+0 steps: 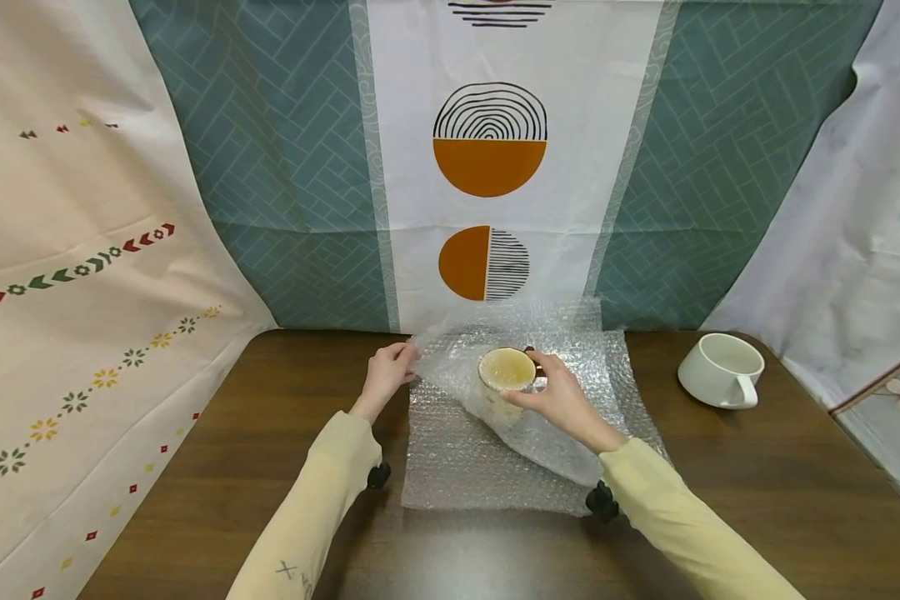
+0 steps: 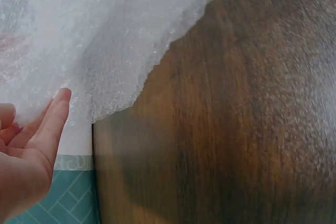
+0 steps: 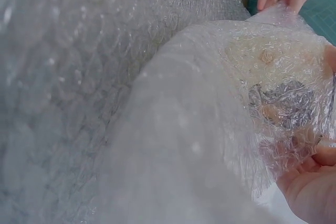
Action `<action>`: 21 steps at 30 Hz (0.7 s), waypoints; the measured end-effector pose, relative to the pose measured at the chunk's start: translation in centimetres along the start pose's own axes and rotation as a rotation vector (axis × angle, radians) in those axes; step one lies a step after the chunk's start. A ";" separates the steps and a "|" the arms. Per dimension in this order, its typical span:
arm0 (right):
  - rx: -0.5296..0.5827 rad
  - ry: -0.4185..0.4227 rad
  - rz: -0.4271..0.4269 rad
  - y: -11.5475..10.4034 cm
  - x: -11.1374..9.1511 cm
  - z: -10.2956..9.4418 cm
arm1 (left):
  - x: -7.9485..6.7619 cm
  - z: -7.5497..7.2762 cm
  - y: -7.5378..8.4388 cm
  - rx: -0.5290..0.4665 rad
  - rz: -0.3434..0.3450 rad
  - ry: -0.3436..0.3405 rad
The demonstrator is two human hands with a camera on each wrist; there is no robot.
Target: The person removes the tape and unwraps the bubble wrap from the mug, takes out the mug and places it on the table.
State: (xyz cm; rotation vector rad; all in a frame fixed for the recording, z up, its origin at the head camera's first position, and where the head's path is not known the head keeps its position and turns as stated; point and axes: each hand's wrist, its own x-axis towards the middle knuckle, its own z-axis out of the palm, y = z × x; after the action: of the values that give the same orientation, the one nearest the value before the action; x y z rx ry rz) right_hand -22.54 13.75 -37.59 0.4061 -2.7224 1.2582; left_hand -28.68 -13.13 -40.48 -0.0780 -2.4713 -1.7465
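Note:
A cream mug (image 1: 507,370) with a dark rim stands near the middle of a sheet of bubble wrap (image 1: 450,467), its handle toward the right. One flap of the wrap is drawn over the mug's front, and the mug's coloured print shows blurred through it in the right wrist view. My right hand (image 1: 562,400) grips the mug and wrap, thumb in front and fingers near the handle. At the sheet's far left, my left hand (image 1: 388,373) pinches a lifted corner of the wrap; the same hand (image 2: 31,150) appears beside the raised film in the left wrist view.
A plain white mug (image 1: 720,372) stands at the right end of the dark wooden table (image 1: 285,433). Behind the table hangs a patterned cloth (image 1: 487,183), with more cloth on both sides.

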 end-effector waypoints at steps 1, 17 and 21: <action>0.001 0.000 -0.001 0.0 0.0 0.0 | 0.0 -0.1 -0.1 -0.011 -0.004 -0.004; 0.011 0.010 -0.004 0.1 0.0 0.1 | -0.4 -0.3 2.7 0.177 0.266 0.157; 0.014 0.004 0.005 0.1 0.0 0.1 | -0.5 -0.1 3.5 0.171 0.334 0.176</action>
State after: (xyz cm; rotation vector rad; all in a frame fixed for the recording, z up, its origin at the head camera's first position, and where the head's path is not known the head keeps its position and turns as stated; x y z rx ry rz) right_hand -22.53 13.74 -37.67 0.3975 -2.7144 1.2794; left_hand -27.79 -12.06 -37.23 -0.2901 -2.3097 -1.3447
